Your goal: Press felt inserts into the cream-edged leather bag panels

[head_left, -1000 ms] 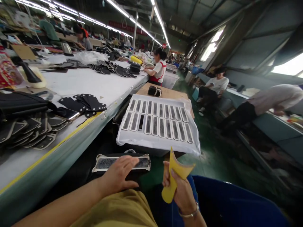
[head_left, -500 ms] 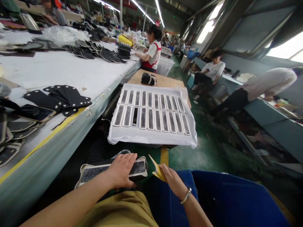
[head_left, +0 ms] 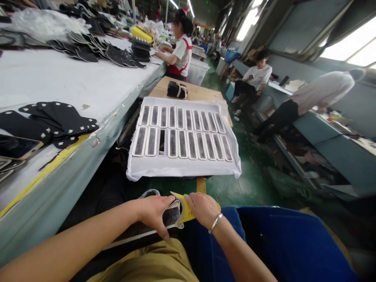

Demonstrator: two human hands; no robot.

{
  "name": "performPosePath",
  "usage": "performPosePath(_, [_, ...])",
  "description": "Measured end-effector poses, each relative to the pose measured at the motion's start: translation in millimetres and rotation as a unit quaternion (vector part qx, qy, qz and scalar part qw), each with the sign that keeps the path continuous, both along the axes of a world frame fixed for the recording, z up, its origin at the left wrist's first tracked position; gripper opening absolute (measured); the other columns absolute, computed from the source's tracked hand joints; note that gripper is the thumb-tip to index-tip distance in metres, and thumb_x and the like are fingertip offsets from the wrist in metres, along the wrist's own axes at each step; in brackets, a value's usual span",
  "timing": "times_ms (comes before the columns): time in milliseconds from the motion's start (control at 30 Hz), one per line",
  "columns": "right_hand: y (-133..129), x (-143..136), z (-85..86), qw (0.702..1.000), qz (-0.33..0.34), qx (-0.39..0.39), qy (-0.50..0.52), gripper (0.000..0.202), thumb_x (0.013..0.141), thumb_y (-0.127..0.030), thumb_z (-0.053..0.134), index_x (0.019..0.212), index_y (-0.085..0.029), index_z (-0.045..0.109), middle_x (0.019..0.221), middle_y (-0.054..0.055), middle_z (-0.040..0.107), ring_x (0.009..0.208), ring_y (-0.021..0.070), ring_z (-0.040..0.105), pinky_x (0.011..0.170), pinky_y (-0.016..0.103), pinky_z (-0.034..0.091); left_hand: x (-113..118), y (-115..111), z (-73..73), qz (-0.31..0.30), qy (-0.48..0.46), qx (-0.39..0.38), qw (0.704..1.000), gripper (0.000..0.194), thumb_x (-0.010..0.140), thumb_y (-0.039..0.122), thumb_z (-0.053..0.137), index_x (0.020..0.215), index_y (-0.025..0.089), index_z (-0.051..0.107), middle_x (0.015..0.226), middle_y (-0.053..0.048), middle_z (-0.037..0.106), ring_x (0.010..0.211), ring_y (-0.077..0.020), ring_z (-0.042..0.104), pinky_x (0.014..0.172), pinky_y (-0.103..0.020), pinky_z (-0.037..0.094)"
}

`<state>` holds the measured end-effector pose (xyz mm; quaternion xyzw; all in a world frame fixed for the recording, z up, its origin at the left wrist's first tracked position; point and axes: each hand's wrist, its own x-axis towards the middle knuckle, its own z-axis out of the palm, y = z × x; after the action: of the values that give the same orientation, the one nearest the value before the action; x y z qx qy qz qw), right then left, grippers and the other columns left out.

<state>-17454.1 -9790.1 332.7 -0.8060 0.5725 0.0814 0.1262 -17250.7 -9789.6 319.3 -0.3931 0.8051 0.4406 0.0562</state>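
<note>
My left hand (head_left: 155, 213) grips a long bundle of dark strips (head_left: 172, 215) with white edges, lying across my lap; its thumb and fingers lie on either side of the near end. My right hand (head_left: 204, 209) holds a thin yellow scraper (head_left: 186, 210), whose curved edge touches the end of the bundle. Much of the bundle is hidden under my left hand and forearm. Ahead, a white-covered board (head_left: 182, 168) carries two rows of dark strips with white borders (head_left: 173, 143). One spot in the front row shows a dark slot.
A blue bin (head_left: 293, 243) stands to my right. Along my left runs a white table (head_left: 117, 90) with black cut pieces (head_left: 61, 121) and a phone (head_left: 20, 147). Behind the board, a tied black bundle (head_left: 177, 89) sits on cardboard. Co-workers are farther off.
My right hand has moved left, bringing the yellow scraper from beside the bundle onto its end. My left hand has shifted toward that end, and the view has turned slightly right.
</note>
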Motion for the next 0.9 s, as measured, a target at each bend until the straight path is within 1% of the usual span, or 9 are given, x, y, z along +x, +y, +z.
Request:
performPosePath(200, [1.9,5.3,-3.4,0.999,-0.004,-0.041,0.024,0.050,0.099,-0.037,0.026,0.075,-0.018,0.066,0.076,0.008,0.071,0.073,0.0220,0.067,0.062,0.031,0.037,14.5,-24.5,-21.2,-0.052,0.137,0.156,0.977,0.092,0.067,0.065,0.060,0.141,0.015,0.036,0.136,-0.007,0.049,0.122,-0.0254,0.047,0.106,-0.028,0.031])
performPosePath(400, [4.5,6.6,-4.6,0.999,0.015,-0.041,0.022,0.049,0.100,-0.037,0.026,0.074,-0.019,0.064,0.074,0.007,0.071,0.071,0.0200,0.066,0.063,0.030,0.036,11.4,-29.8,-39.1,-0.055,0.144,0.191,0.969,0.096,0.063,0.070,0.059,0.139,0.015,0.040,0.135,-0.008,0.050,0.123,-0.0288,0.046,0.107,-0.031,0.030])
performPosePath(533, [2.2,7.9,-1.7,0.999,0.024,-0.037,0.009,0.042,0.099,-0.035,0.031,0.077,-0.019,0.063,0.077,0.006,0.071,0.074,0.0191,0.066,0.065,0.030,0.034,9.7,-29.8,-37.9,-0.064,0.158,0.185,0.968,0.100,0.064,0.083,0.047,0.138,0.015,0.044,0.138,-0.008,0.047,0.126,-0.0292,0.043,0.108,-0.032,0.027])
performPosePath(600, [1.4,7.1,-1.6,0.999,0.025,-0.034,0.002,0.039,0.098,-0.033,0.033,0.077,-0.020,0.063,0.078,0.005,0.071,0.074,0.0190,0.067,0.064,0.029,0.034,10.4,-28.7,-33.6,-0.028,0.133,0.174,0.975,0.097,0.069,0.087,0.032,0.133,0.017,0.050,0.136,-0.008,0.050,0.124,-0.0287,0.045,0.108,-0.034,0.027])
performPosePath(667, [1.6,5.7,-2.6,0.999,0.019,-0.034,-0.001,0.040,0.098,-0.033,0.032,0.075,-0.020,0.062,0.076,0.004,0.071,0.072,0.0193,0.067,0.063,0.030,0.033,11.2,-26.8,-27.4,0.038,0.142,0.201,0.969,0.091,0.079,0.082,0.013,0.130,0.020,0.054,0.132,-0.005,0.054,0.120,-0.0257,0.049,0.107,-0.034,0.029])
performPosePath(733, [2.6,4.9,-4.4,0.999,0.009,-0.041,-0.006,0.042,0.099,-0.034,0.030,0.073,-0.020,0.061,0.073,0.004,0.070,0.070,0.0196,0.067,0.061,0.030,0.033,11.5,-24.8,-21.6,0.081,0.214,0.271,0.935,0.085,0.087,0.069,-0.002,0.134,0.022,0.051,0.132,-0.002,0.053,0.120,-0.0214,0.049,0.107,-0.033,0.030])
performPosePath(800, [3.8,5.3,-6.6,0.998,0.000,-0.053,-0.015,0.044,0.099,-0.035,0.029,0.073,-0.020,0.060,0.072,0.004,0.070,0.069,0.0193,0.066,0.060,0.029,0.033,11.4,-23.3,-18.5,0.084,0.289,0.330,0.895,0.081,0.091,0.060,-0.008,0.139,0.022,0.044,0.137,-0.001,0.049,0.124,-0.0180,0.047,0.108,-0.031,0.028])
performPosePath(833, [4.4,6.0,-7.7,0.998,-0.003,-0.058,-0.018,0.044,0.099,-0.036,0.028,0.073,-0.020,0.060,0.072,0.003,0.070,0.069,0.0191,0.066,0.060,0.029,0.033,11.3,-22.7,-18.4,0.082,0.295,0.337,0.890,0.079,0.092,0.059,-0.007,0.140,0.022,0.043,0.137,-0.001,0.048,0.124,-0.0176,0.046,0.108,-0.031,0.028])
performPosePath(900, [5.2,7.8,-9.3,0.998,-0.007,-0.067,-0.018,0.045,0.099,-0.036,0.028,0.073,-0.020,0.061,0.072,0.004,0.070,0.068,0.0191,0.066,0.059,0.029,0.033,11.1,-21.4,-21.0,0.079,0.247,0.294,0.920,0.078,0.091,0.062,-0.003,0.137,0.024,0.048,0.136,0.000,0.050,0.124,-0.0186,0.046,0.110,-0.032,0.025])
